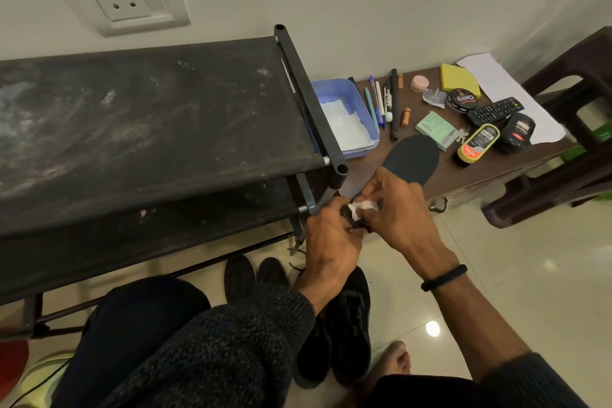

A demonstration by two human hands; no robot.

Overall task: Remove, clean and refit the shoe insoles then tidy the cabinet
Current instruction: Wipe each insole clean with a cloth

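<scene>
A dark grey shoe insole [414, 159] sticks up and to the right from between my hands, its toe end over the low brown table [470, 172]. My left hand [331, 242] grips the insole's heel end. My right hand [397, 209] pinches a crumpled white tissue [362, 209] against the insole near the heel. A black shoe [347, 325] lies on the floor under my forearms. Two more dark shoes [255, 275] stand under the shoe rack [149, 129], whose black fabric shelves are dusty.
A blue tray [362, 99] with white tissue sits beside the rack. On the table lie several pens [381, 103], a polish tin [462, 99], polish bottles [478, 142], a remote [495, 110], a yellow sponge [458, 79] and a green box [433, 129]. A brown stool [563, 142] stands at right.
</scene>
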